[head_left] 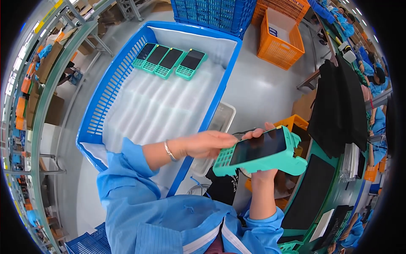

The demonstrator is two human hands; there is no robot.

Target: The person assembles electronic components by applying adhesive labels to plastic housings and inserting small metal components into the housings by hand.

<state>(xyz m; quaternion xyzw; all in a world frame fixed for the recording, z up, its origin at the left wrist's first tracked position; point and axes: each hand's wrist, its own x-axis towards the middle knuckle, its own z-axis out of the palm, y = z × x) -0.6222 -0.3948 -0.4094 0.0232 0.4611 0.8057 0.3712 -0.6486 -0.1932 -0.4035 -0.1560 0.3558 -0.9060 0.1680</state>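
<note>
My right hand [263, 171] grips a teal handheld terminal [258, 152] with a dark screen and a keypad, held flat in front of me. My left hand [207, 144] reaches across, fingers together, touching the keypad end of that device. To the left lies a large blue plastic crate [95, 122] lined with white foam. Several identical teal terminals [169, 62] lie side by side at its far end.
Orange crates [281, 44] and a blue crate [211, 12] stand on the grey floor beyond. A clear bin [222, 118] sits beside the blue crate. A workbench with black mats [311, 190] runs along the right, where other people sit. Shelving lines the left.
</note>
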